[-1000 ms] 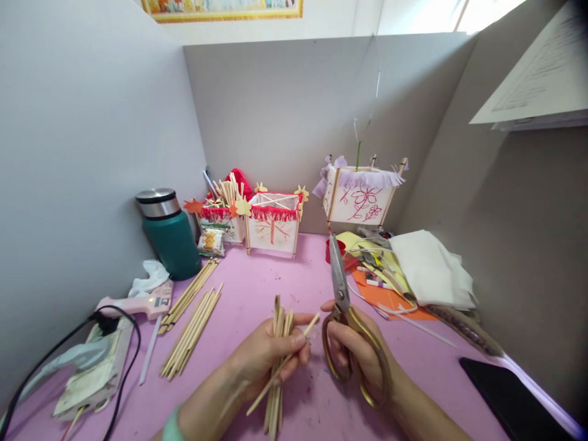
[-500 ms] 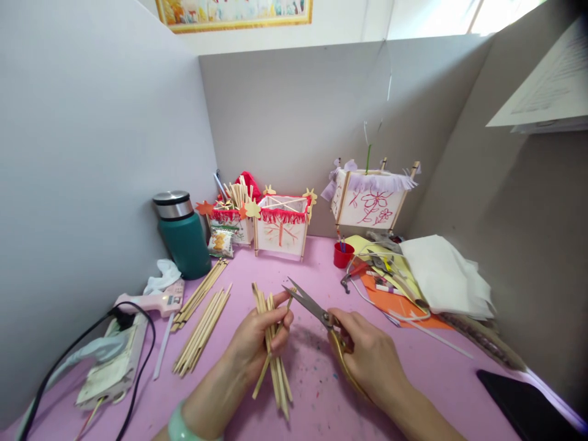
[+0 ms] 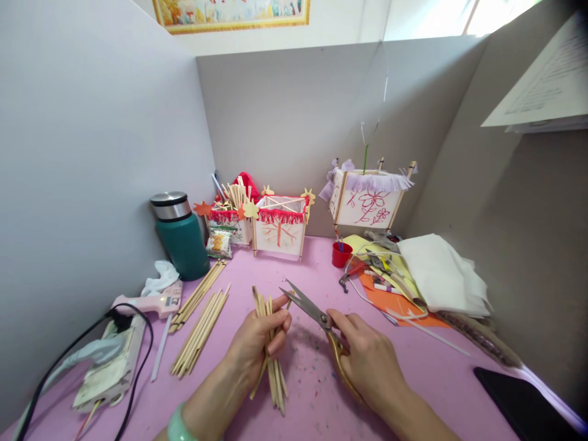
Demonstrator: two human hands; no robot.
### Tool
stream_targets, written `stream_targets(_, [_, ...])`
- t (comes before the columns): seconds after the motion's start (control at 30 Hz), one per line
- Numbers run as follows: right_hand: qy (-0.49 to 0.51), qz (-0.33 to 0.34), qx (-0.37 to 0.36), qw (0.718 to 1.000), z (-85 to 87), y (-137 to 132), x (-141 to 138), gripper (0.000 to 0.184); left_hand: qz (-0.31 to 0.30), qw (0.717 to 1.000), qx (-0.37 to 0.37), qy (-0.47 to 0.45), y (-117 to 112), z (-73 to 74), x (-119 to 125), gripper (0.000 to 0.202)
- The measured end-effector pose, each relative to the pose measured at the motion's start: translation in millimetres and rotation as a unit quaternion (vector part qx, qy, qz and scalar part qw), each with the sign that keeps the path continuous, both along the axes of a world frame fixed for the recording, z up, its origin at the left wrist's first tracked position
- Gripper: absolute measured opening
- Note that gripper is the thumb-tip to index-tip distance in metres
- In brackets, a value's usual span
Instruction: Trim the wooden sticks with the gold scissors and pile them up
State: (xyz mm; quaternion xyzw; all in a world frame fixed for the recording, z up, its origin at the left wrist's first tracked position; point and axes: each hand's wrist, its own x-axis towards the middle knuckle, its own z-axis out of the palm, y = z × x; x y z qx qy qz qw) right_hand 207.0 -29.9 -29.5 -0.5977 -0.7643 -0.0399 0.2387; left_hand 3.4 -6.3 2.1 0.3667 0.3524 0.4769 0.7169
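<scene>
Wooden sticks [image 3: 272,361] stand bunched in my left hand [image 3: 255,343], my fingers clamped around them. Their upper ends poke out above my knuckles and their lower ends hang down past my palm, just above the tabletop. My right hand [image 3: 370,361] holds the gold-handled scissors [image 3: 312,315], with the blades slightly apart and their tips just beside the top of the bundle, not touching it. Only a narrow gap separates the blades from the sticks, but bare table stays open below the blades and between my wrists.

Compared with the earlier frame, the scissors no longer point upward; they now lie low, aimed left at the sticks.

My pink tabletop [image 3: 312,392] is flecked with paint specks. To my left lie more wooden strips [image 3: 199,334], a pink glue gun [image 3: 147,304] and a teal flask [image 3: 180,245]. Two fringed paper lanterns [image 3: 280,226] [image 3: 370,199] stand ahead against the grey partition [image 3: 285,122]. To my right are a red cup [image 3: 341,254], orange paper [image 3: 395,306] and a stack of white paper [image 3: 441,275].
</scene>
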Motion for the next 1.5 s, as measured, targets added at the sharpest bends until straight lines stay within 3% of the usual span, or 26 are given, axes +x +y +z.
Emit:
stream_targets(0.3, [-0.018, -0.008, 0.012, 1.0, -2.4, 1.4, -3.7, 0.038, -0.008, 1.0, 0.006, 0.001, 0.4, -1.8, 0.1, 0.034])
stream_targets(0.53, [-0.001, -0.015, 0.007, 1.0, -7.8, -1.4, -5.5, 0.029, -0.003, 1.0, 0.006, 0.002, 2.5, -5.8, -1.9, 0.049])
stream_targets(0.83, [-0.004, 0.002, -0.008, 1.0, -9.1, 0.4, -6.7, 0.035, 0.02, 1.0, -0.013, -0.001, 1.3, 0.5, 0.9, 0.049])
stream_targets(1.3, [0.044, 0.007, -0.009, 0.999, -8.2, -1.3, -7.6, 0.024, 0.012, 1.0, 0.004, -0.008, 0.1, 0.2, -0.6, 0.051])
stream_targets(1.5, [0.009, 0.002, -0.005, 1.0, -6.6, -1.4, -7.8, 0.03, 0.037, 0.999, -0.005, -0.003, 0.5, 1.5, 1.2, 0.057])
